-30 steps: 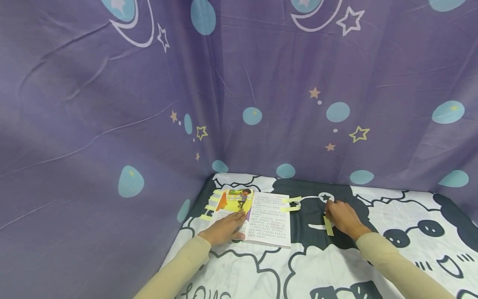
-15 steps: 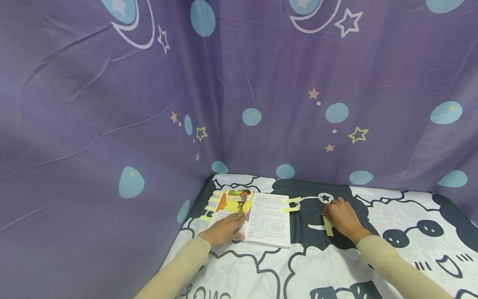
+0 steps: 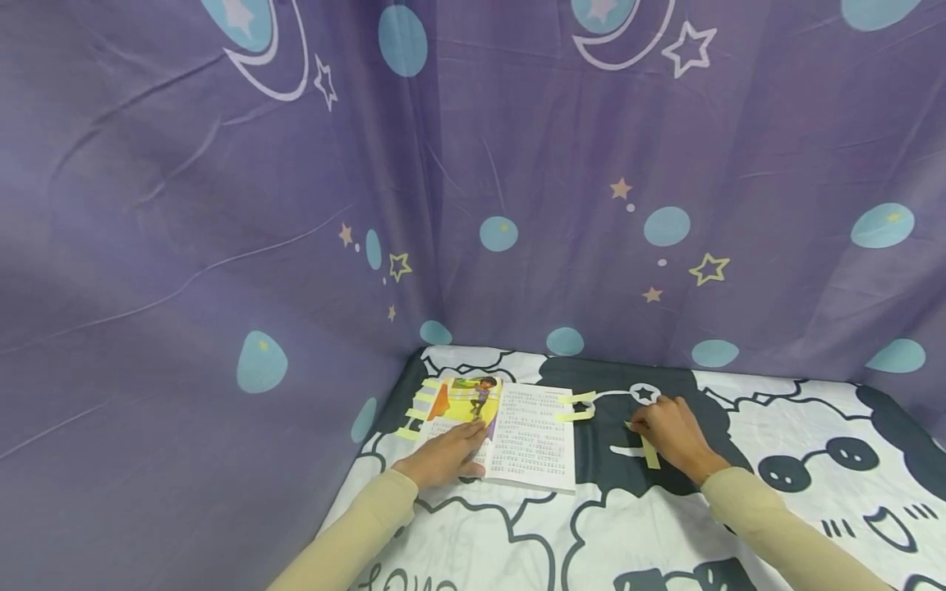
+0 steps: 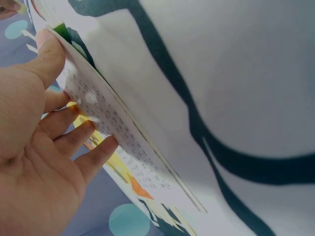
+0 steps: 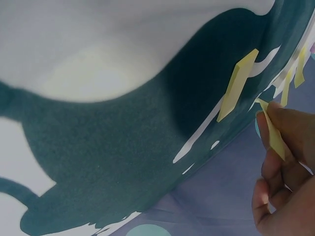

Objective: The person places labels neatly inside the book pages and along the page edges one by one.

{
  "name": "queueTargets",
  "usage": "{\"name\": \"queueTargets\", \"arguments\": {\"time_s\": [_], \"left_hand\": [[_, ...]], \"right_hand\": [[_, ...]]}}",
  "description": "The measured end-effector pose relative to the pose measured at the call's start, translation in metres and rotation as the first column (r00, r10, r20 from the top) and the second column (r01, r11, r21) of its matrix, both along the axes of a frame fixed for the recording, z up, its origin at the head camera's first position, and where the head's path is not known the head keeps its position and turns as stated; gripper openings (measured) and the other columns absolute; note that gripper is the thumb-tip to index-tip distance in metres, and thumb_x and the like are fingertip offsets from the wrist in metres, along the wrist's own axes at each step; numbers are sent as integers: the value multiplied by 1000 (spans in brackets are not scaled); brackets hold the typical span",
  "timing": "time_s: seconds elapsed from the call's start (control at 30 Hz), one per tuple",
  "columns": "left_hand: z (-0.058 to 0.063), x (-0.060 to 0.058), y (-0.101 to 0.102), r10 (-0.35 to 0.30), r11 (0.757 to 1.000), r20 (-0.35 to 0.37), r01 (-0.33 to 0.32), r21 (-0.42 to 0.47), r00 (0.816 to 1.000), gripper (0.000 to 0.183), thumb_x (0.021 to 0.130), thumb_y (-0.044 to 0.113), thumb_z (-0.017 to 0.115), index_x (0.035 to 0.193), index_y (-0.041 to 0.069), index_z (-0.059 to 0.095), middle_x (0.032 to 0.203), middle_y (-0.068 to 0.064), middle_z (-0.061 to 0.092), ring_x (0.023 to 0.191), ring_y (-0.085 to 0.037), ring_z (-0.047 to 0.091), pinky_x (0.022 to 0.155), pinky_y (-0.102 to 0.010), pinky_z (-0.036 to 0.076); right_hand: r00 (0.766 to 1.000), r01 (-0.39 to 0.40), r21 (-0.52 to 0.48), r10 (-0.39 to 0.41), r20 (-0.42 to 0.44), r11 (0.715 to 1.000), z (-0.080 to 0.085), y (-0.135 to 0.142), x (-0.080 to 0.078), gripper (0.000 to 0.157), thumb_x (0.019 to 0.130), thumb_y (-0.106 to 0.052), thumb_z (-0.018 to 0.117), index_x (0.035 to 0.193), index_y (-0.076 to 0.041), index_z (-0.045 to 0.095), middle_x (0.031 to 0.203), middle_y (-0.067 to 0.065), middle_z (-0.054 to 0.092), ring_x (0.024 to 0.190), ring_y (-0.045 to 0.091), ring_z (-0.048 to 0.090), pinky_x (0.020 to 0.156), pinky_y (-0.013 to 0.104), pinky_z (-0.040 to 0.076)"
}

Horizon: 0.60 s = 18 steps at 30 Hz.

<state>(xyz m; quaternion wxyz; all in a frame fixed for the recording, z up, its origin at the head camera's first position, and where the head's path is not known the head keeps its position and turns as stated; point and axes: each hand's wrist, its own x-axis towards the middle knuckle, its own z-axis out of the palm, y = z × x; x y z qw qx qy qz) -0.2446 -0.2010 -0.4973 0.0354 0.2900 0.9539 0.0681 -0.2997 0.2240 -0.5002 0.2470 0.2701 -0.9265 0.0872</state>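
Note:
An open book (image 3: 528, 443) with a coloured picture on its left page lies on the patterned cloth. My left hand (image 3: 447, 453) rests on the left page with fingers extended; in the left wrist view its fingertips press the printed page (image 4: 118, 132) and the thumb is at the book's edge. Right of the book, my right hand (image 3: 674, 435) pinches a yellow sticky strip (image 5: 273, 132) between thumb and fingers, above the cloth. Close by that hand, a thicker yellow strip (image 5: 238, 86), like a small pad of sticky tabs, lies on the dark print.
Several yellow tabs (image 3: 417, 408) stick out from the book's left edge, and two more tabs (image 3: 575, 416) from its right edge. A purple curtain (image 3: 517, 287) rises behind and to the left of the cloth (image 3: 798, 427).
My right hand has shifted slightly left, and the pinched yellow strip now shows at its fingertips, apart from the strip on the cloth. My left hand has stayed on the page.

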Motion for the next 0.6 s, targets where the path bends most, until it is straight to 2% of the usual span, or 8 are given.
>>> {"name": "queueTargets", "arguments": {"time_s": [0.2, 0.33, 0.6], "left_hand": [[-1, -1, 0, 3, 1000, -1, -3, 1, 1000, 81, 95, 44, 68, 158, 3, 38, 164, -15, 35, 151, -34, 32, 121, -47, 33], [-2, -1, -1, 6, 1000, 4, -6, -3, 1000, 81, 95, 45, 67, 158, 3, 38, 164, -14, 35, 151, -33, 32, 121, -47, 32], [-1, -1, 0, 5, 1000, 3, -5, -12, 1000, 81, 95, 46, 65, 159, 3, 37, 165, -15, 34, 152, -33, 31, 122, -47, 32]], "right_hand": [[998, -38, 4, 38, -45, 999, -3, -4, 0, 18, 72, -6, 92, 78, -16, 78, 74, -7, 72, 69, 16, 52, 63, 39, 41], [994, -79, -2, 79, -70, 997, -6, -9, 0, 21, 71, -4, 92, 78, -17, 77, 75, -8, 72, 72, 16, 54, 63, 37, 39], [994, -102, 8, 102, -48, 995, -6, -21, -3, 20, 74, -1, 88, 82, -16, 79, 80, -5, 74, 75, 17, 54, 66, 40, 44]]}}
